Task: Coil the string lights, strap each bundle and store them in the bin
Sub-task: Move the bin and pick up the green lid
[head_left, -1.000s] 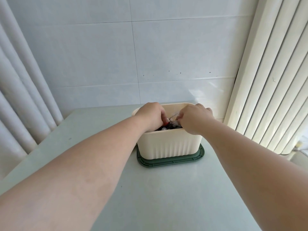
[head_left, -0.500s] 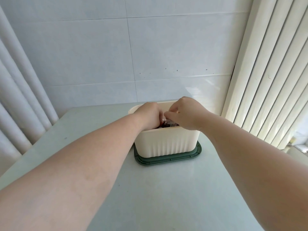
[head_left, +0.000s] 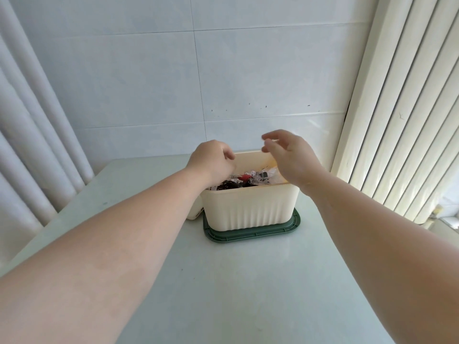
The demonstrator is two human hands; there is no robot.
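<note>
A pale table (head_left: pixel 248 281) meets a tiled wall; toward 12 o'clock the cream bin (head_left: pixel 250 207) sits on a green lid (head_left: pixel 250 235), string lights (head_left: pixel 244 180) heaped inside. The left hand (head_left: pixel 211 160), at the bin's 10 o'clock, curls over them, its grip hidden; the right hand (head_left: pixel 290 155), at 1 o'clock, hovers loose-fingered, empty. The lights look limp, snaggy, fragile: best lifted by the whole bundle
</note>
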